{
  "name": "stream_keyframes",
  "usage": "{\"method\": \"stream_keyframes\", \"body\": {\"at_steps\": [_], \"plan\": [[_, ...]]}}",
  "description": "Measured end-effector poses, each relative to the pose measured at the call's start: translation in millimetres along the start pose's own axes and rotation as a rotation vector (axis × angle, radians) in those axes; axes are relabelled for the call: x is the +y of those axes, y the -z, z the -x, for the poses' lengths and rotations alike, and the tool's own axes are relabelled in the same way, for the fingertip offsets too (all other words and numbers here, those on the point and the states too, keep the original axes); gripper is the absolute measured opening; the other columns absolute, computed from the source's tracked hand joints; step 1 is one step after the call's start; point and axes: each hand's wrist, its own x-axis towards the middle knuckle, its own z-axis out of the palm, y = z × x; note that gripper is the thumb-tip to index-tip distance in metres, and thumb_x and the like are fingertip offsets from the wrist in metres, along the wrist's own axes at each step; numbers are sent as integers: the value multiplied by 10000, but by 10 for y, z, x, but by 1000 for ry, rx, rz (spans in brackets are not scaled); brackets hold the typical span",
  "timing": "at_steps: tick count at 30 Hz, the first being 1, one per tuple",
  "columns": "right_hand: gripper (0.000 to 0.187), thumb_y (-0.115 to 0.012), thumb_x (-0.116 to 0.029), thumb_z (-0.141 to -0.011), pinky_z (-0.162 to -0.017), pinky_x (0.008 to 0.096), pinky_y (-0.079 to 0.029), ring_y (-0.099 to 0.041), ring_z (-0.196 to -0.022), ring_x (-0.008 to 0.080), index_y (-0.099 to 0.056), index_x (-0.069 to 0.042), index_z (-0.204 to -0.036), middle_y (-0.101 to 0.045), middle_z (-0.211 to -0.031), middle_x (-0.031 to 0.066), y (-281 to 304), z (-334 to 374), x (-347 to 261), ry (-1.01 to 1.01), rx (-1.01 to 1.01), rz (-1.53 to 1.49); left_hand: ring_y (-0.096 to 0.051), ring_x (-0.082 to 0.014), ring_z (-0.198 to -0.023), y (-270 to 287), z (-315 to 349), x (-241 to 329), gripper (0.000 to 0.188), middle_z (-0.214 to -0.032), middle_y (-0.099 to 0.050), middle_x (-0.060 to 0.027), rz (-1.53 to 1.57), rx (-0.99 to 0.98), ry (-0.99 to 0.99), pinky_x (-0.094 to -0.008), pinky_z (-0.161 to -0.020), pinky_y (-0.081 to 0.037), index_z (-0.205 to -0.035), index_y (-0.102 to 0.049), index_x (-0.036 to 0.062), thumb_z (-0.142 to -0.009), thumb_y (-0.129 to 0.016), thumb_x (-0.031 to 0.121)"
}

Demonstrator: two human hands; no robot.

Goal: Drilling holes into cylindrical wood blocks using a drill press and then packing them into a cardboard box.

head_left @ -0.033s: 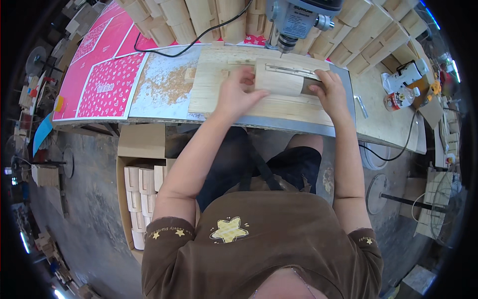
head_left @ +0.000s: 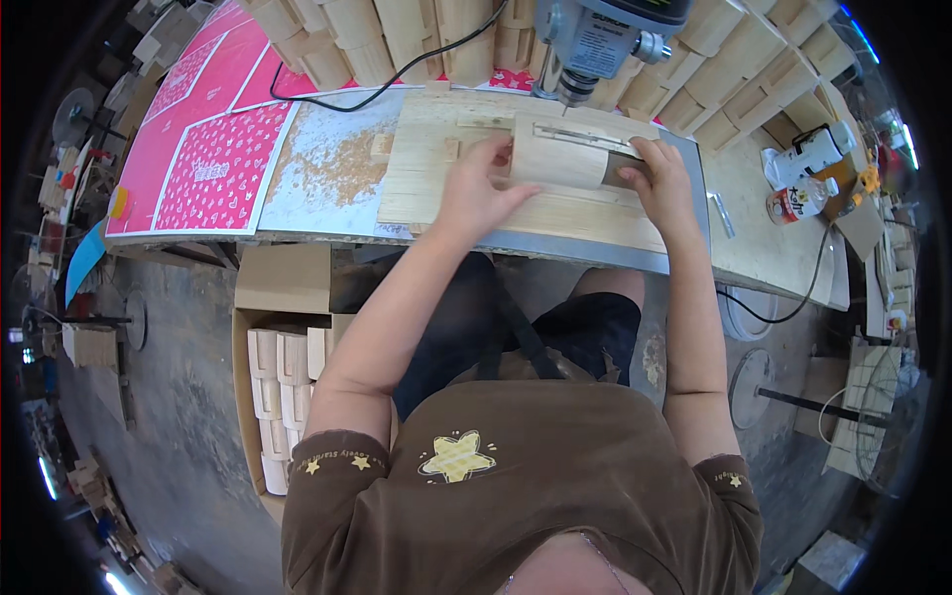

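Observation:
A pale, rounded wooden piece (head_left: 560, 159) lies on its side on a flat wooden board (head_left: 446, 198) on the workbench. It sits right under the chuck of a grey drill press (head_left: 600, 45). My left hand (head_left: 476, 193) presses against the piece's left end, fingers spread over it and the board. My right hand (head_left: 659, 183) grips its open right end. Both forearms reach up from the lower edge over my lap.
Sawdust covers a white sheet (head_left: 327, 159) left of the board, beside pink patterned sheets (head_left: 213, 159). Rows of similar wooden pieces (head_left: 397, 40) stand behind. A black cable (head_left: 377, 89) crosses the bench. A can (head_left: 793, 203) stands at right. A cardboard box (head_left: 283, 387) holds several wooden pieces.

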Motion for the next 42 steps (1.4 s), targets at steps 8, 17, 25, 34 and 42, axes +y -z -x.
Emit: {"method": "stream_keyframes", "body": {"at_steps": [8, 17, 25, 34, 42], "plan": [[399, -735, -98, -672, -813, 387, -442, -546, -947, 324, -608, -54, -1047, -609, -969, 124, -229, -224, -119, -24, 13, 20, -546, -280, -993, -101, 15, -383, 658, -990, -613, -106, -409, 145, -57, -480, -921, -344, -1127, -591, 41, -554, -818, 272], [286, -715, -96, -759, -812, 287, -428, -553, -929, 151, -614, -71, -1026, -608, -1035, 43, 165, -570, -42, -81, 455, -705, -518, -234, -934, 170, -58, -476, 583, -875, -598, -6, -453, -37, 31, -431, -892, -290, -1130, -625, 157, -599, -775, 346], [348, -468, -292, -867, -663, 383, -445, -587, -729, 327, -606, 14, -775, -623, -747, 172, 965, -1756, -472, -166, 351, -421, -512, -223, -893, 132, -70, -443, 561, -848, -580, 0, -468, -48, -4, -418, -837, -296, -1135, -623, 155, -624, -762, 340], [155, -578, -120, -859, -531, 274, -395, -482, -531, 158, -613, 0, -766, -513, -584, 93, 751, -521, -849, -62, 382, -70, -520, -227, -868, 165, -31, -479, 529, -804, -556, -16, -480, -14, -42, -400, -825, -302, -1111, -625, 133, -656, -734, 382], [43, -603, -49, -814, -541, 323, -395, -549, -576, 214, -633, -19, -816, -577, -655, 93, -41, -229, -559, 166, 626, -161, -524, -228, -908, 116, -60, -471, 537, -853, -575, -13, -466, -39, -26, -409, -823, -294, -1123, -626, 158, -629, -753, 327]]}}
